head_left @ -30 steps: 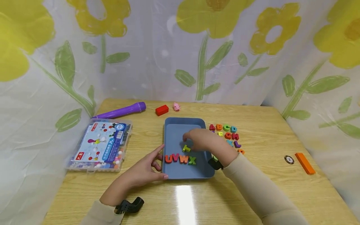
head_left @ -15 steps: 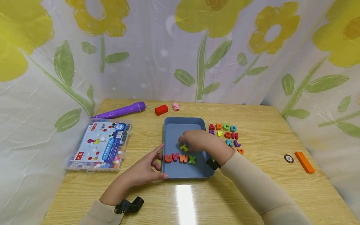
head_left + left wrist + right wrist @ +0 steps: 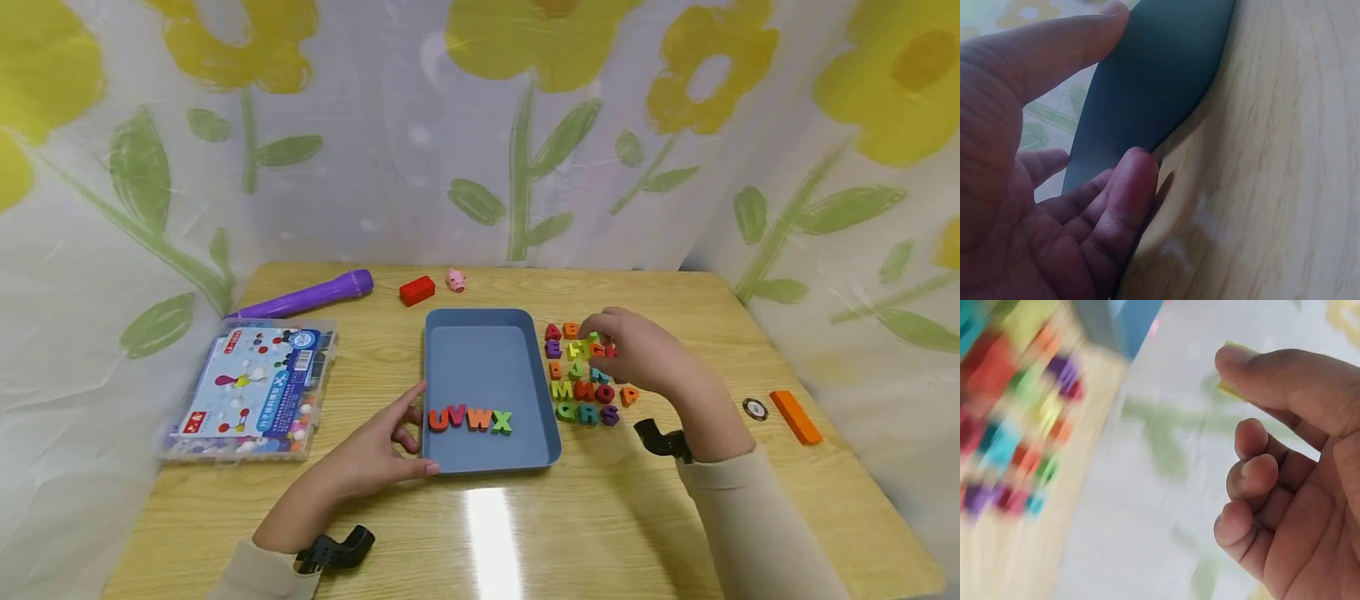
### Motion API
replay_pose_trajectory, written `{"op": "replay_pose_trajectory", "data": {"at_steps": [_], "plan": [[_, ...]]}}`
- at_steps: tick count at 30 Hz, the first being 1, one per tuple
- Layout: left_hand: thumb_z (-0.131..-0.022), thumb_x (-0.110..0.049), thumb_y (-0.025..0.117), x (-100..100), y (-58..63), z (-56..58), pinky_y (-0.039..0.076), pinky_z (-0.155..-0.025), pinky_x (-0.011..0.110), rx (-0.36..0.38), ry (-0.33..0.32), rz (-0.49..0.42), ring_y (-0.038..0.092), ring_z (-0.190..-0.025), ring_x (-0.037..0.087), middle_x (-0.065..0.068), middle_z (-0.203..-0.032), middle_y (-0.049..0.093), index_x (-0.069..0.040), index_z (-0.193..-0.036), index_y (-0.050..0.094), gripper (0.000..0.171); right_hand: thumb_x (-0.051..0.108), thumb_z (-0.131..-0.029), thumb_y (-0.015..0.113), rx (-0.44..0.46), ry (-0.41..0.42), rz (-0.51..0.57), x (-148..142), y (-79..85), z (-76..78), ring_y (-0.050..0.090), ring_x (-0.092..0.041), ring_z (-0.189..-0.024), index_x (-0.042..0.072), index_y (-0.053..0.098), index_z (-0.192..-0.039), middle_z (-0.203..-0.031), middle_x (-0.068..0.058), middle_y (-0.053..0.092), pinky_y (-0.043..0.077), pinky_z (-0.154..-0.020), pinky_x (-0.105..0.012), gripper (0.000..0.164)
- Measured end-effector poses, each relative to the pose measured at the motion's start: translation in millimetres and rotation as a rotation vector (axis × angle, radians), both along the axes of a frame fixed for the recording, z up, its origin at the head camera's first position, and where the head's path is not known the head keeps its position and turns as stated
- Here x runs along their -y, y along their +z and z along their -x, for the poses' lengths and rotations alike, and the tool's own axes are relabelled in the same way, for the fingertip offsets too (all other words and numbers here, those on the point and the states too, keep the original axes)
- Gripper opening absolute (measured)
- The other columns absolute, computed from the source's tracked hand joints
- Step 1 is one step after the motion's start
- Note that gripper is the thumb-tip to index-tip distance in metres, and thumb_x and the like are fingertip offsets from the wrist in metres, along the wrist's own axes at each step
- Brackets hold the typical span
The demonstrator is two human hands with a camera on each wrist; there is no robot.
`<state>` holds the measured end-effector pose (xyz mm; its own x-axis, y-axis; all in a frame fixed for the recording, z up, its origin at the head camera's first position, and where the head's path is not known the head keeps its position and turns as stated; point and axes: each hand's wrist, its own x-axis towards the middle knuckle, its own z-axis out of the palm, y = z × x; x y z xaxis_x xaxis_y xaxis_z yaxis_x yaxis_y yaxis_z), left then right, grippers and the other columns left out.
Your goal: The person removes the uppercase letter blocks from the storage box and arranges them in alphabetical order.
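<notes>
My left hand (image 3: 378,446) rests against the left side of a blue-grey tray (image 3: 487,358), thumb at the near corner and forefinger along the wall. In the left wrist view, its bent fingertips lie close to the tray wall (image 3: 1154,75). Inside the tray stand a red U (image 3: 438,421), a pink V (image 3: 456,415), an orange W (image 3: 478,419) and a green X (image 3: 502,422). My right hand (image 3: 648,354) is over the rows of letters and pinches a yellow-green letter T (image 3: 1233,393), mostly hidden by the thumb in the right wrist view.
Right of the tray, rows of coloured letters include an M (image 3: 561,390) and an S (image 3: 609,415). A plastic case (image 3: 247,383) and purple microphone (image 3: 315,296) lie left. Behind are a red block (image 3: 417,290) and pink pig (image 3: 456,280); far right, a round chip (image 3: 755,408) and orange block (image 3: 796,417).
My right hand has taken the yellow-green T and carried it rightward, out of the tray and over the letter rows. My left hand stays at the tray's side.
</notes>
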<state>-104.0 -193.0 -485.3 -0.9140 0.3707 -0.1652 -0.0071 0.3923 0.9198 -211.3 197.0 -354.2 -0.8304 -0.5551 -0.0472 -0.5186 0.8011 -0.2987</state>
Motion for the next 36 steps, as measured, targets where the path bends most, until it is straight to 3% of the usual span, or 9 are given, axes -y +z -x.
{"op": "replay_pose_trajectory", "data": {"at_steps": [3, 8, 13, 17, 24, 29, 32, 36], "plan": [[-0.087, -0.024, 0.096, -1, 1.5, 0.3, 0.054, -0.080, 0.028, -0.007, -0.002, 0.004, 0.062, -0.102, 0.025, 0.019, -0.144, 0.057, -0.019, -0.177, 0.017, 0.120, 0.008, -0.096, 0.082, 0.029, -0.081, 0.010, -35, -12.4, -11.4, 0.057, -0.024, -0.091, 0.008, 0.073, -0.126, -0.106, -0.009, 0.065, 0.050, -0.078, -0.043, 0.032], [-0.087, -0.025, 0.095, -1, 3.3, 0.4, 0.055, -0.080, 0.027, -0.015, -0.008, 0.001, 0.061, -0.104, 0.025, 0.019, -0.145, 0.056, -0.018, -0.177, 0.016, 0.120, 0.006, -0.093, 0.084, 0.095, -0.160, 0.014, -74, -48.0, -29.0, 0.051, -0.023, -0.085, 0.005, 0.072, -0.120, -0.094, -0.008, 0.060, 0.044, -0.073, -0.040, 0.029], [-0.087, -0.026, 0.095, 2, 3.9, -1.0, 0.054, -0.082, 0.027, -0.010, -0.001, 0.019, 0.061, -0.104, 0.025, 0.019, -0.146, 0.056, -0.019, -0.177, 0.016, 0.120, 0.007, -0.091, 0.084, 0.198, -0.220, 0.042, -85, -78.5, -38.4, 0.050, -0.022, -0.083, 0.004, 0.074, -0.118, -0.091, -0.006, 0.057, 0.042, -0.071, -0.038, 0.029], [-0.088, -0.025, 0.095, 2, 3.9, -0.8, 0.054, -0.083, 0.028, -0.012, -0.004, 0.025, 0.061, -0.104, 0.024, 0.018, -0.146, 0.057, -0.019, -0.177, 0.015, 0.120, 0.006, -0.091, 0.083, 0.210, -0.246, 0.063, -84, -88.2, -40.0, 0.049, -0.021, -0.081, 0.003, 0.075, -0.119, -0.089, -0.005, 0.056, 0.041, -0.070, -0.038, 0.029], [-0.088, -0.025, 0.094, 1, 3.3, -1.1, 0.054, -0.082, 0.028, -0.011, -0.010, 0.014, 0.062, -0.104, 0.025, 0.018, -0.145, 0.057, -0.018, -0.177, 0.015, 0.119, 0.008, -0.093, 0.083, 0.201, -0.290, 0.049, -81, -84.6, -41.2, 0.057, -0.026, -0.089, 0.004, 0.071, -0.121, -0.101, -0.010, 0.064, 0.049, -0.076, -0.041, 0.031], [-0.088, -0.024, 0.094, 0, 2.4, -1.3, 0.054, -0.081, 0.028, -0.009, -0.016, -0.005, 0.062, -0.105, 0.026, 0.019, -0.146, 0.057, -0.018, -0.177, 0.014, 0.119, 0.005, -0.093, 0.084, 0.107, -0.208, 0.068, -70, -68.8, -46.3, 0.055, -0.024, -0.088, 0.006, 0.070, -0.115, -0.098, -0.008, 0.063, 0.047, -0.077, -0.041, 0.027], [-0.088, -0.024, 0.094, 0, 1.4, -0.2, 0.055, -0.081, 0.028, -0.022, -0.022, -0.007, 0.062, -0.105, 0.026, 0.019, -0.145, 0.058, -0.019, -0.177, 0.015, 0.119, 0.005, -0.094, 0.084, 0.054, -0.116, 0.106, -43, -49.4, -45.0, 0.055, -0.022, -0.086, 0.008, 0.070, -0.112, -0.096, -0.006, 0.062, 0.048, -0.077, -0.041, 0.023], [-0.088, -0.024, 0.094, 1, -0.1, -0.7, 0.054, -0.082, 0.028, -0.025, -0.015, 0.000, 0.062, -0.104, 0.025, 0.019, -0.145, 0.058, -0.019, -0.177, 0.015, 0.118, 0.015, -0.097, 0.085, 0.036, 0.011, 0.115, 22, -25.6, -37.3, 0.059, -0.020, -0.093, 0.012, 0.073, -0.119, -0.105, -0.002, 0.067, 0.053, -0.083, -0.039, 0.026]]}}
